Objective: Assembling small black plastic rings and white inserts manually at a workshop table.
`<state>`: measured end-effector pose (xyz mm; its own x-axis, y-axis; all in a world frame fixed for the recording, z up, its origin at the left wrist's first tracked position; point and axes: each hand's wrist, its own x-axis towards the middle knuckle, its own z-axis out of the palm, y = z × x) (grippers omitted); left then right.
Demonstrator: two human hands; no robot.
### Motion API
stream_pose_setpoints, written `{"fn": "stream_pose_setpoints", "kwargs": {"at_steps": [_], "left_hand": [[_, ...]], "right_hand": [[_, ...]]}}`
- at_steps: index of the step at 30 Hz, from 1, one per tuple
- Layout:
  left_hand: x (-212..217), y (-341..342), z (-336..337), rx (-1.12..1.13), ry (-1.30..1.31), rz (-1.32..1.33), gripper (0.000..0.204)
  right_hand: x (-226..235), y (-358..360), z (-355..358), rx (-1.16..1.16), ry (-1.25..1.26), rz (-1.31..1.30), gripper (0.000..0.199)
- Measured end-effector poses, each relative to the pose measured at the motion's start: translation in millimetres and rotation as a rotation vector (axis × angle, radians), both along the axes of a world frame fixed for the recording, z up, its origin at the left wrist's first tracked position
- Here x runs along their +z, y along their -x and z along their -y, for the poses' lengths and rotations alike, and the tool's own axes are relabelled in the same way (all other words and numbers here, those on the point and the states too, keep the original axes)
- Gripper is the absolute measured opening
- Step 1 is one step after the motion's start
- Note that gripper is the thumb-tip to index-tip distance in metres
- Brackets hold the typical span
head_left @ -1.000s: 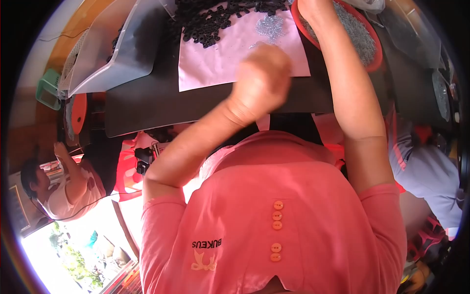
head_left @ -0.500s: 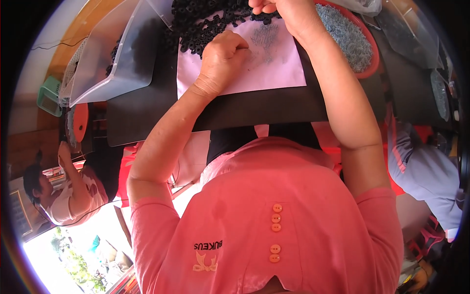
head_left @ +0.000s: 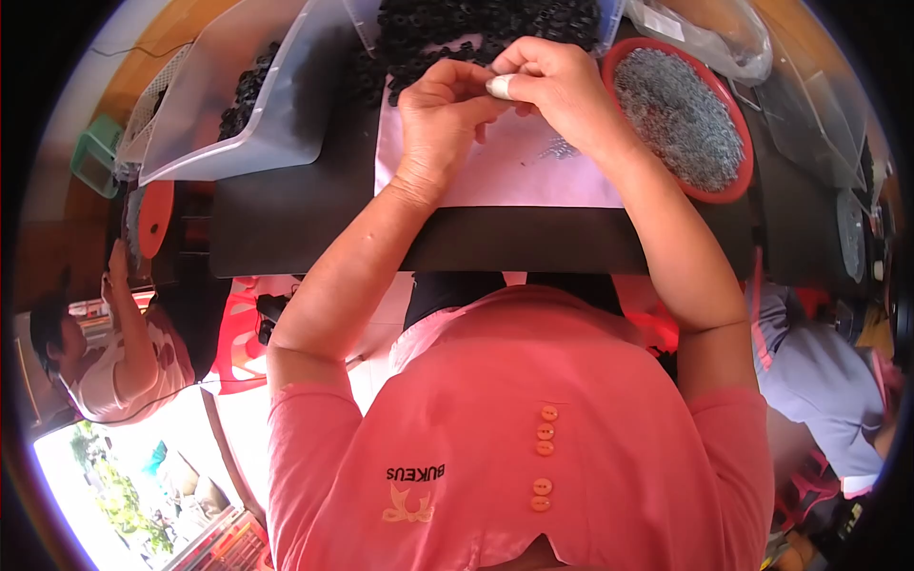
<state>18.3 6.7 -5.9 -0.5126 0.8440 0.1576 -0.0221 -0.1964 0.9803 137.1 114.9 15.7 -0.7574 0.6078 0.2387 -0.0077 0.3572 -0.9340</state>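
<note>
Fingertips of both hands meet over the pale sheet [head_left: 533, 181] at the far middle of the dark table [head_left: 286, 219]. I read the left hand [head_left: 440, 119] as curled narrow, pinching something too small for me to make out; the right hand [head_left: 562, 86], with a white cap on one fingertip [head_left: 501, 87], pinches at the same spot. Just beyond them lies the heap of black rings [head_left: 476, 29]; a few grey bits [head_left: 557, 147] sit on the sheet by my right wrist. To do this well I would keep both wrists resting low and work close over the sheet so nothing drops off it. Right of the hands stands a round red bowl [head_left: 738, 186] of grey metal pieces; past it a clear bag [head_left: 714, 33]. Left, a clear tray [head_left: 238, 114] tilts, holding more black rings
</note>
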Motion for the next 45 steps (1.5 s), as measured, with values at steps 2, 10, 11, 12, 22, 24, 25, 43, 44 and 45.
{"fn": "stream_pose_setpoints", "kwargs": {"at_steps": [2,10,11,12,22,24,25,43,44,45], "left_hand": [[0,-1,1,0.002,-0.015,0.033,0.022],[11,46,3,0.289,0.076,-0.503,0.010],[21,58,5,0.316,0.172,-0.613,0.012],[19,75,3,0.380,0.228,-0.876,0.016],[6,102,-10,0.234,0.598,-1.098,0.023],[1,103,-6,0.224,0.571,-1.065,0.023],[-2,103,-4,0.216,0.500,-1.062,0.023],[22,31,9,-0.062,0.121,-0.126,0.019],[25,24,10,-0.074,0.119,-0.109,0.021],[26,19,9,-0.086,0.116,-0.092,0.022]], "right_hand": [[-4,2,3,0.009,0.013,-0.013,0.010],[-4,-1,-7,-0.075,0.136,-0.126,0.012],[-4,-2,-11,-0.063,0.112,-0.129,0.012],[-3,-3,-13,-0.052,0.088,-0.133,0.013],[-4,-3,-14,-0.031,0.100,-0.100,0.015],[-4,-3,-15,-0.029,0.102,-0.102,0.015],[-4,-3,-14,-0.028,0.104,-0.102,0.015],[3,-4,-3,0.022,0.099,-0.104,0.020],[4,-5,-3,0.019,0.096,-0.099,0.020],[4,-5,-4,0.016,0.107,-0.111,0.020]]}}
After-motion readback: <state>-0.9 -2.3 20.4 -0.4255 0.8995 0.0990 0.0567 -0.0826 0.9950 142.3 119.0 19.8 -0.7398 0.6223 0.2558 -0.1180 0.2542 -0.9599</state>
